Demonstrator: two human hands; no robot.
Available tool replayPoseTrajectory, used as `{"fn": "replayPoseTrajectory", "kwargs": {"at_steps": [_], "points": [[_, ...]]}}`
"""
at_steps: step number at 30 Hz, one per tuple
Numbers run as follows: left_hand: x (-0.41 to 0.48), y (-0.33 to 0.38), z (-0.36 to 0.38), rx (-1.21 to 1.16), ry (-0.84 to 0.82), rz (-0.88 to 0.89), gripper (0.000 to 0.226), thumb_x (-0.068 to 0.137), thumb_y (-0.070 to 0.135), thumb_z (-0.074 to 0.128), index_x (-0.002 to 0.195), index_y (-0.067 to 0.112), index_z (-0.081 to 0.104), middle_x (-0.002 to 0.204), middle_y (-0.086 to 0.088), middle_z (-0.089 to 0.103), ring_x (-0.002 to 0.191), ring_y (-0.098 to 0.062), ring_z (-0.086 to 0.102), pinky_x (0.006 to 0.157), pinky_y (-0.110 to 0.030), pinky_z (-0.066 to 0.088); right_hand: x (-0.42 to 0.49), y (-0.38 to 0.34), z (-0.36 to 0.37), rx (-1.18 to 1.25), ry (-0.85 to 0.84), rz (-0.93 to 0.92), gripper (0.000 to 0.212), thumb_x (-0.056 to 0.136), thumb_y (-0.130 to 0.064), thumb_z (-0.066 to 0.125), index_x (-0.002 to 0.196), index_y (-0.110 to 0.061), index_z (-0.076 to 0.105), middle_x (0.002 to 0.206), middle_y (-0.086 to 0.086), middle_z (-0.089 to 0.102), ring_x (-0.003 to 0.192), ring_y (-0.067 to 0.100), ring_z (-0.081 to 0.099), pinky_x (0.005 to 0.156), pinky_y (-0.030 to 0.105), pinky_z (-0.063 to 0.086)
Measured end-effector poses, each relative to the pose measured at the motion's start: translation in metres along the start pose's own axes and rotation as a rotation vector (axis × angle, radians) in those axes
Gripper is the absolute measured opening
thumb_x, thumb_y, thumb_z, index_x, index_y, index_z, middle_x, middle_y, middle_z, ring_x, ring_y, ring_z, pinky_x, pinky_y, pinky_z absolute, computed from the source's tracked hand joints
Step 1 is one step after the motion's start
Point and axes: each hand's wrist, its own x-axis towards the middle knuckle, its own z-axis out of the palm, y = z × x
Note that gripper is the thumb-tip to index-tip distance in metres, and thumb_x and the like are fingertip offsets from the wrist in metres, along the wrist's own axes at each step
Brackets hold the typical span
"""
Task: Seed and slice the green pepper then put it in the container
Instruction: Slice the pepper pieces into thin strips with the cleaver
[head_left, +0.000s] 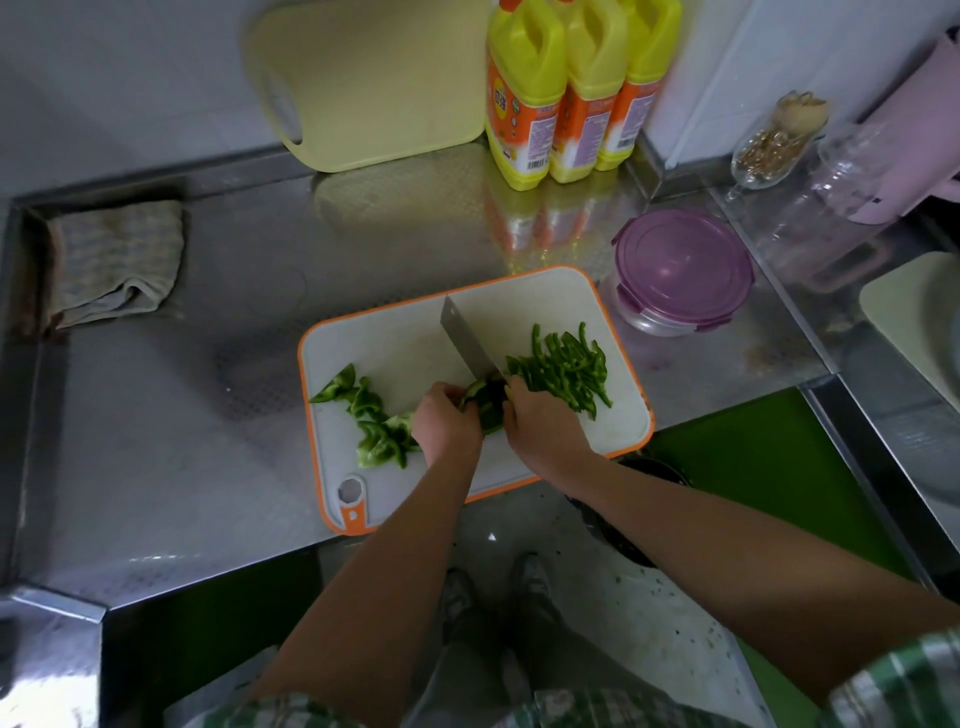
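Far left, crumpled cloth. On board left part, uncut chunks. Mid-board, left hand curled down on pepper piece, pinning it. Beside it, knife, blade angled up-left, handle clamped in right hand. Right of blade, thin strips heaped. Past board's right corner, container, lid on.

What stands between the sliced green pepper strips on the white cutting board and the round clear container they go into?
The purple snap-on lid sits closed on the round clear container, covering its opening. Nothing else visible lies on the steel counter between the sliced green pepper strips and it.
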Motion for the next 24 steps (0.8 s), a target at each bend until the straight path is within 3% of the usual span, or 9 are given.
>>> {"fn": "replayPoseTrajectory", "kwargs": {"at_steps": [5, 8, 10, 13, 24], "points": [[-0.003, 0.003, -0.005, -0.028, -0.013, -0.004, 0.02, 0.085, 0.016, 0.068, 0.104, 0.014, 0.063, 0.096, -0.005, 0.071, 0.087, -0.027, 0.068, 0.081, -0.04, 0.056, 0.003, 0.012, -0.008, 0.125, 0.092, 0.064, 0.017, 0.101, -0.016, 0.039, 0.106, -0.003, 0.049, 0.073, 0.009, 0.055, 0.061, 0.023, 0.051, 0.053, 0.031, 0.033], [-0.002, 0.002, -0.005, -0.035, -0.01, -0.011, 0.021, 0.085, 0.015, 0.066, 0.107, 0.015, 0.064, 0.097, -0.005, 0.071, 0.088, -0.026, 0.069, 0.08, -0.041, 0.057, 0.0, 0.018, -0.018, 0.193, 0.077, 0.003, 0.014, 0.099, -0.016, 0.043, 0.094, -0.005, 0.048, 0.067, 0.006, 0.051, 0.057, 0.023, 0.051, 0.05, 0.034, 0.037], [-0.001, 0.002, -0.004, -0.063, -0.013, -0.023, 0.018, 0.086, 0.014, 0.066, 0.104, 0.016, 0.066, 0.098, -0.006, 0.072, 0.087, -0.028, 0.07, 0.078, -0.042, 0.058, -0.003, 0.018, -0.023, 0.199, 0.063, -0.043, 0.014, 0.099, -0.016, 0.043, 0.088, -0.008, 0.045, 0.062, 0.001, 0.046, 0.053, 0.019, 0.048, 0.046, 0.028, 0.034], [-0.001, 0.005, -0.004, -0.082, -0.011, -0.06, 0.015, 0.087, 0.015, 0.068, 0.102, 0.015, 0.069, 0.098, -0.007, 0.073, 0.086, -0.027, 0.07, 0.079, -0.042, 0.059, -0.007, 0.012, -0.026, 0.18, 0.03, -0.082, 0.011, 0.099, -0.016, 0.042, 0.09, -0.01, 0.043, 0.06, -0.002, 0.042, 0.049, 0.011, 0.041, 0.043, 0.024, 0.026], [0.0, 0.003, 0.003, -0.053, -0.006, -0.106, 0.009, 0.086, 0.019, 0.07, 0.093, 0.013, 0.071, 0.089, -0.009, 0.074, 0.086, -0.026, 0.07, 0.081, -0.041, 0.057, -0.016, 0.014, -0.023, 0.167, -0.033, -0.019, 0.011, 0.098, -0.015, 0.041, 0.088, -0.012, 0.041, 0.063, 0.0, 0.043, 0.053, 0.012, 0.042, 0.045, 0.026, 0.027]]}}
